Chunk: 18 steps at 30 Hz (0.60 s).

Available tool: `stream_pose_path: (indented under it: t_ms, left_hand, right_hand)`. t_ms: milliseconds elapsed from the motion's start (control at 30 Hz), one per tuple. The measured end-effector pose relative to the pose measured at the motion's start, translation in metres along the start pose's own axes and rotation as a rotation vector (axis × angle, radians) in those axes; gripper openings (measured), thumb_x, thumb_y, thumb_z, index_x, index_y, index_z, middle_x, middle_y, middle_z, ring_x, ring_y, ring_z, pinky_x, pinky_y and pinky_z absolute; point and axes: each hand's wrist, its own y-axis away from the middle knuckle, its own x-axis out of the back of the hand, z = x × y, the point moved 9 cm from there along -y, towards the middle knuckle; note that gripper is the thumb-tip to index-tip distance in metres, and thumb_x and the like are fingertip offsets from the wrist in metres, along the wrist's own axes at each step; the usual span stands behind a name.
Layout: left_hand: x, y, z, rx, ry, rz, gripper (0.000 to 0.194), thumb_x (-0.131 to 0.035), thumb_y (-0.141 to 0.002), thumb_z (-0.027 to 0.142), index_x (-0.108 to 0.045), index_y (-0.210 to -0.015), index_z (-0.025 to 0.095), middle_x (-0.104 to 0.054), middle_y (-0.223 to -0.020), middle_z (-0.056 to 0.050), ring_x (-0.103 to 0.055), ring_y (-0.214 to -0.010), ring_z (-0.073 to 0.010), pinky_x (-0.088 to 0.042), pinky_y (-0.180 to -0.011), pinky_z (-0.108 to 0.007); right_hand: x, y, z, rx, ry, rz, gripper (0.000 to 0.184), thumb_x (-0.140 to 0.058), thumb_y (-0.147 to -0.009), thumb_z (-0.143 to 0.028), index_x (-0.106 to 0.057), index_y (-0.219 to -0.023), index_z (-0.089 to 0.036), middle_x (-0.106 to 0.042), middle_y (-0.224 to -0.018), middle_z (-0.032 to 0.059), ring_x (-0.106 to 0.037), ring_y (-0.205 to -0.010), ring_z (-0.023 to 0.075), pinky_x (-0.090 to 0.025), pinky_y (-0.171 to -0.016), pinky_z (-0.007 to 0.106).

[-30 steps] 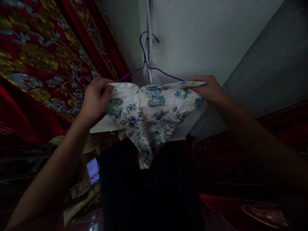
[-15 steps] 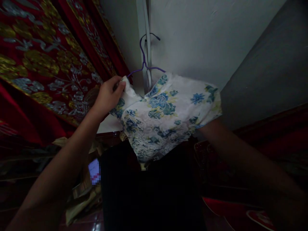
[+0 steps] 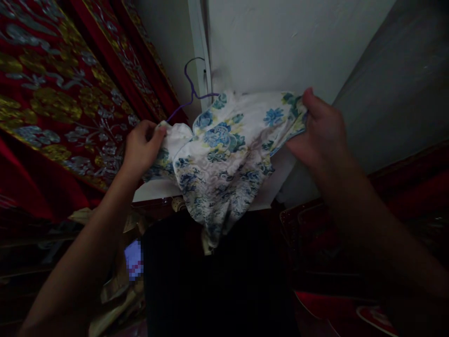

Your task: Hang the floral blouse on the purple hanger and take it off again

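Note:
A white short-sleeved blouse (image 3: 217, 154) with blue and green flowers spreads between my two hands, its lower part bunched and hanging to a point. A purple hanger (image 3: 192, 91) sits inside its shoulders, with the hook and upper arms showing at the neckline. My left hand (image 3: 142, 145) pinches the blouse at the left shoulder, near the hanger's end. My right hand (image 3: 324, 128) grips the edge of the right sleeve, thumb on top. The hanger's right end is hidden under the cloth.
Red cloth with gold and silver embroidery (image 3: 59, 93) hangs at the left. A pale wall (image 3: 280, 42) with a vertical strip (image 3: 200, 42) stands behind. At lower left are a blurred bright screen (image 3: 134, 260) and wooden pieces. Something red (image 3: 326, 309) lies at lower right.
My right hand has come out from under the sleeve and now holds its edge from outside. The blouse and hanger have shifted left and tilted, with my left hand still pinching the shoulder.

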Motion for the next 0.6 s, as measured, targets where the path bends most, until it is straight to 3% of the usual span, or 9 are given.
stream_pose_path:
  t_ms: [67, 133, 267, 300, 333, 400, 467, 533, 600]
  left_hand:
    - [-0.001, -0.005, -0.007, 0.036, 0.032, 0.038, 0.023, -0.063, -0.091, 0.046, -0.062, -0.093, 0.023, -0.068, -0.086, -0.004, -0.06, -0.081, -0.0203, -0.044, -0.073, -0.033]
    - [-0.004, -0.009, -0.011, 0.056, 0.054, 0.044, 0.025, -0.065, -0.09, 0.047, -0.062, -0.097, 0.023, -0.068, -0.089, -0.005, -0.061, -0.084, -0.0212, -0.046, -0.076, -0.033]
    - [-0.021, -0.005, -0.001, 0.02, 0.119, -0.117, 0.033, -0.059, -0.093, 0.052, -0.065, -0.091, 0.02, -0.069, -0.083, -0.006, -0.062, -0.077, -0.0195, -0.047, -0.072, -0.032]
    - [-0.026, 0.0, 0.007, -0.006, 0.161, -0.186, 0.039, -0.054, -0.096, 0.056, -0.066, -0.091, 0.019, -0.07, -0.085, -0.006, -0.063, -0.078, -0.0198, -0.049, -0.073, -0.032]
    - [-0.031, 0.007, 0.017, -0.037, 0.208, -0.249, 0.046, -0.048, -0.098, 0.06, -0.067, -0.092, 0.019, -0.071, -0.088, -0.008, -0.065, -0.081, -0.0206, -0.05, -0.075, -0.033]
    - [-0.038, 0.023, 0.043, -0.107, 0.306, -0.353, 0.06, -0.036, -0.099, 0.068, -0.07, -0.097, 0.018, -0.072, -0.096, -0.01, -0.067, -0.091, -0.0231, -0.052, -0.084, -0.035]
    - [-0.043, 0.04, 0.076, -0.189, 0.396, -0.417, 0.067, -0.033, -0.097, 0.074, -0.071, -0.1, 0.019, -0.073, -0.105, -0.012, -0.068, -0.102, -0.0259, -0.052, -0.094, -0.039]
    - [-0.047, 0.055, 0.112, -0.261, 0.514, -0.453, 0.07, -0.031, -0.096, 0.077, -0.073, -0.098, 0.021, -0.072, -0.113, -0.012, -0.066, -0.113, -0.0281, -0.049, -0.104, -0.042]
    - [-0.049, 0.062, 0.139, -0.276, 0.681, -0.443, 0.076, -0.024, -0.095, 0.079, -0.074, -0.093, 0.022, -0.072, -0.118, -0.012, -0.064, -0.122, -0.0299, -0.047, -0.109, -0.045]
  right_hand:
    - [-0.01, 0.008, -0.028, 0.066, 0.047, -0.005, 0.066, -0.013, -0.106, -0.045, -0.057, -0.143, -0.014, -0.071, -0.12, 0.0139, -0.064, -0.12, 0.0268, -0.047, -0.097, 0.052]
    - [-0.035, 0.028, -0.046, 0.12, 0.017, -0.144, 0.071, -0.011, -0.105, -0.054, -0.067, -0.131, -0.018, -0.072, -0.112, 0.0116, -0.065, -0.117, 0.026, -0.051, -0.091, 0.047]
    - [-0.105, 0.092, -0.04, 0.119, -0.152, -0.826, 0.072, -0.038, -0.092, -0.078, -0.075, -0.108, -0.018, -0.075, -0.097, 0.0109, -0.07, -0.103, 0.0274, -0.059, -0.081, 0.041]
    - [-0.115, 0.104, -0.031, 0.135, -0.129, -0.929, 0.064, -0.049, -0.091, -0.075, -0.074, -0.109, -0.019, -0.075, -0.099, 0.0105, -0.071, -0.101, 0.0267, -0.059, -0.084, 0.042]
    - [-0.121, 0.11, -0.02, 0.168, -0.068, -0.949, 0.056, -0.057, -0.09, -0.068, -0.073, -0.115, -0.02, -0.075, -0.106, 0.0104, -0.071, -0.104, 0.0265, -0.059, -0.09, 0.043]
    - [-0.126, 0.104, 0.003, 0.279, 0.117, -0.783, 0.059, -0.072, -0.084, -0.053, -0.063, -0.135, -0.024, -0.068, -0.13, 0.0121, -0.064, -0.124, 0.0297, -0.052, -0.106, 0.051]
    - [-0.129, 0.098, 0.018, 0.409, 0.295, -0.563, 0.095, -0.083, -0.073, -0.049, -0.041, -0.155, -0.026, -0.048, -0.155, 0.0145, -0.04, -0.148, 0.0365, -0.034, -0.121, 0.06]
    - [-0.139, 0.099, 0.026, 0.501, 0.421, -0.44, 0.12, -0.086, -0.065, -0.053, -0.021, -0.163, -0.028, -0.029, -0.166, 0.014, -0.018, -0.157, 0.0418, -0.015, -0.127, 0.067]
    - [-0.143, 0.101, 0.026, 0.536, 0.477, -0.346, 0.119, -0.081, -0.068, -0.058, -0.015, -0.163, -0.033, -0.027, -0.167, 0.0116, -0.016, -0.157, 0.0441, -0.007, -0.127, 0.068]
